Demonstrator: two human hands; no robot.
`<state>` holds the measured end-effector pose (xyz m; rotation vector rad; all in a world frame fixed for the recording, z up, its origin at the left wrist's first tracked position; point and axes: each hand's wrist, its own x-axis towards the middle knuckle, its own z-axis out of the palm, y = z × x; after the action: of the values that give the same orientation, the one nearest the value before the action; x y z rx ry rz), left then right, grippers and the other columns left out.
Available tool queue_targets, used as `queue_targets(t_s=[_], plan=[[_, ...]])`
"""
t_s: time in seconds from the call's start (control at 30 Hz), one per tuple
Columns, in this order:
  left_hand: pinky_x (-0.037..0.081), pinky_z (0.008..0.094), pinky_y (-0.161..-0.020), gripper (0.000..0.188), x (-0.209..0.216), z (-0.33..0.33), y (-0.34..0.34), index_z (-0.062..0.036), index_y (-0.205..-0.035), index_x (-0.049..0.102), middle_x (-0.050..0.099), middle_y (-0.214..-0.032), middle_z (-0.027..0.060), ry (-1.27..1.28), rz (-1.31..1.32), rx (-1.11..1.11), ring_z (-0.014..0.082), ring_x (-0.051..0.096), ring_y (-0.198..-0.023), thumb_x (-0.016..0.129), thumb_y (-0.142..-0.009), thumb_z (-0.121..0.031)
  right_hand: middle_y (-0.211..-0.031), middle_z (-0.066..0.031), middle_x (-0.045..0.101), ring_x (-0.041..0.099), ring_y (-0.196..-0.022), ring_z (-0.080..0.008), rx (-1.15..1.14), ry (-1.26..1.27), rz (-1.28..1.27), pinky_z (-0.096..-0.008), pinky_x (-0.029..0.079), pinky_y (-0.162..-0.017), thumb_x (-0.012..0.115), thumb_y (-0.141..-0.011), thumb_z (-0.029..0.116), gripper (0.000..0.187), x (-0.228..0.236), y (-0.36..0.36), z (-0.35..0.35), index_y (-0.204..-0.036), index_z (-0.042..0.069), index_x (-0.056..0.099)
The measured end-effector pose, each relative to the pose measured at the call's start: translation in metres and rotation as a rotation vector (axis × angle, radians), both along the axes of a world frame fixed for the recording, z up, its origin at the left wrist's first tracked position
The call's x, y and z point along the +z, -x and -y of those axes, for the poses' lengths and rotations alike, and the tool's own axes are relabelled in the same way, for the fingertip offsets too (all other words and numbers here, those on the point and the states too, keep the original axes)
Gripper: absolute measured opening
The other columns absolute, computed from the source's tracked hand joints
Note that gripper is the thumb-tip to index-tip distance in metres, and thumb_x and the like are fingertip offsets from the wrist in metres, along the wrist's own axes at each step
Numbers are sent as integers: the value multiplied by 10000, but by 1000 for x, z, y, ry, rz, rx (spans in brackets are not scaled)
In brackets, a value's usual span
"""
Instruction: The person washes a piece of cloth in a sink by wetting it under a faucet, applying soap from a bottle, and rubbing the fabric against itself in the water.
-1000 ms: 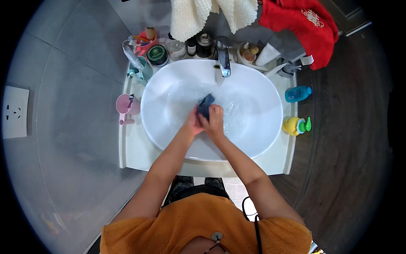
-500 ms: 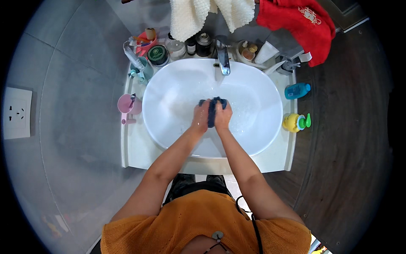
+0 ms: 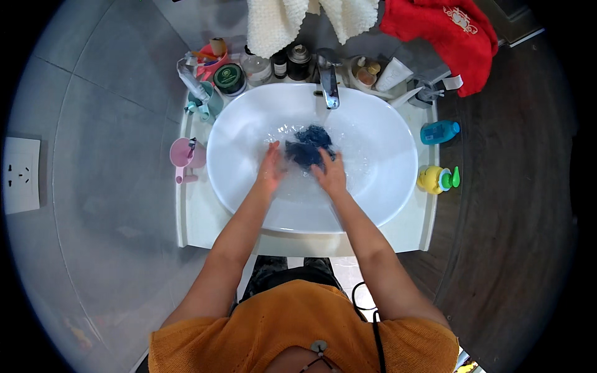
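A dark blue cloth (image 3: 309, 145) lies wet in the water of a white oval sink (image 3: 385, 186), just below the chrome tap (image 3: 328, 87). My left hand (image 3: 271, 169) rests flat at the cloth's left edge, fingers spread. My right hand (image 3: 330, 173) presses on the cloth's lower right part with its fingers on the fabric. Both forearms reach in from the lower edge. Whether water runs from the tap I cannot tell.
A pink cup (image 3: 185, 156) and a teal cup with brushes (image 3: 205, 99) stand left of the sink. Jars and bottles line the back. A blue bottle (image 3: 439, 132) and a yellow pump dispenser (image 3: 436, 179) stand right. White towels (image 3: 273, 22) and a red cloth (image 3: 444, 28) hang behind.
The cloth was bunched between both hands above the water. It now lies spread in the water nearer the tap, and my hands have moved apart and lie on it.
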<state>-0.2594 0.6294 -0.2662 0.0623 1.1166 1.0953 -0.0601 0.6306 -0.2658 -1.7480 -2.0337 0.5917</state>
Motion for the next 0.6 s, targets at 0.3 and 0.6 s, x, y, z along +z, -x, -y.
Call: queue_targets(t_s=[0.3,0.6], plan=[[338,476,-921,405,-8,-5,-36,-208,-1187,469,496,-1138,44,31,291,81,232,452,-1070,426,-872,-459,-1055,-247,472,466,-996,-392,-311,32,-195,-425,407,-831,540,-747,110,524,-21,29,6,-1254,136,411],[482,315,-617,318,-9,-12,-32,-106,-974,517,556,-816,46,-186,399,35,160,559,-714,539,-835,-391,-772,-137,551,555,-702,-281,27,-29,-594,-326,447,-649,599,-756,120,148,87,66,32,-888,53,598]])
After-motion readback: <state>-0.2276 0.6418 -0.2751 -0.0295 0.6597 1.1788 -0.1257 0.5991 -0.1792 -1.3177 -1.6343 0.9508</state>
